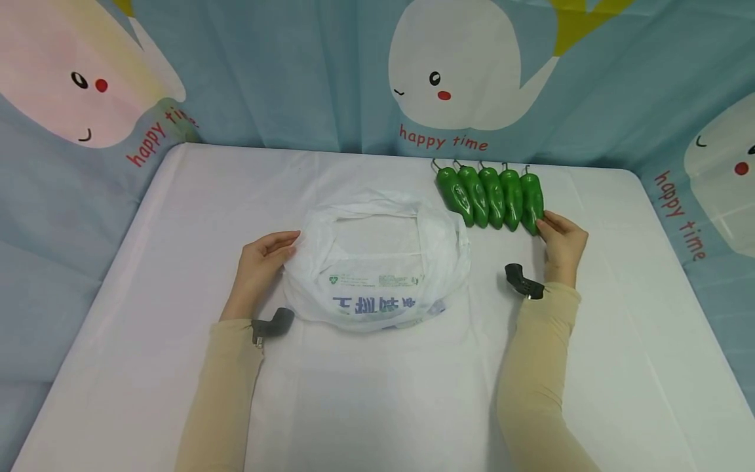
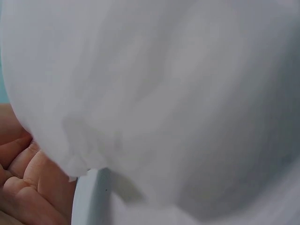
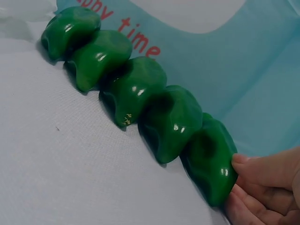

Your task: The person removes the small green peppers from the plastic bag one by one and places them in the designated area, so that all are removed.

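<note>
A white plastic bag (image 1: 371, 265) with blue and green print lies on the table, its mouth spread wide. My left hand (image 1: 259, 265) pinches the bag's left edge; in the left wrist view the bag (image 2: 140, 93) covers most of the picture and hides the fingertips. Several glossy green peppers (image 1: 493, 196) lie side by side in a row at the back right, stems pointing away. At the row's right end, my right hand (image 1: 563, 239) holds the last green pepper (image 3: 213, 164) near its lower tip, with the thumb and fingers at its right side.
The table (image 1: 366, 393) has a white cloth over it. Blue curtains (image 1: 283, 72) with whale prints hang along the back and sides. The row's left pepper touches or nearly touches the bag's right rim. A black wrist camera (image 1: 523, 282) sits on each forearm.
</note>
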{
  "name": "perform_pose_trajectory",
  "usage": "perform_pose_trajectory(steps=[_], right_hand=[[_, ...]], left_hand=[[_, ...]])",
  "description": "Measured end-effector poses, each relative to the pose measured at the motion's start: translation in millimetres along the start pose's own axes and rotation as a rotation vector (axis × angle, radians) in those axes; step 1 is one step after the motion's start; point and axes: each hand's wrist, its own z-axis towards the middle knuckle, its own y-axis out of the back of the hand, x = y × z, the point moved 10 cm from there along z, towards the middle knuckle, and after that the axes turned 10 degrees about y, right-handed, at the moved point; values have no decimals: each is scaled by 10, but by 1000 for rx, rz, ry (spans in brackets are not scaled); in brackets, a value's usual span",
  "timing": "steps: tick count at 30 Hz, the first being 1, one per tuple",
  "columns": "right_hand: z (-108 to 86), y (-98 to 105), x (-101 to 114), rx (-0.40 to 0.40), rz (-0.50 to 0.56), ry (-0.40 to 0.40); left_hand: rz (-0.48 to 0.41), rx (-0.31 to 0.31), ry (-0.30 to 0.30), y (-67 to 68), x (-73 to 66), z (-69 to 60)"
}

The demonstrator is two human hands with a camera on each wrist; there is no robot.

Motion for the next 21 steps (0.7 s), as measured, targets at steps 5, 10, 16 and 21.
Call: perform_pose_trajectory(steps=[5, 10, 16, 21], right_hand=[[26, -74, 4, 43, -60, 21], [19, -10, -7, 32, 59, 30], [-27, 216, -110, -74, 210, 12], [-61, 308, -176, -153, 251, 6]], left_hand=[[0, -1, 2, 15, 7, 9], [-18, 11, -1, -38, 18, 18], [-1, 23, 24, -132, 120, -18], [35, 11, 23, -127, 171, -53]])
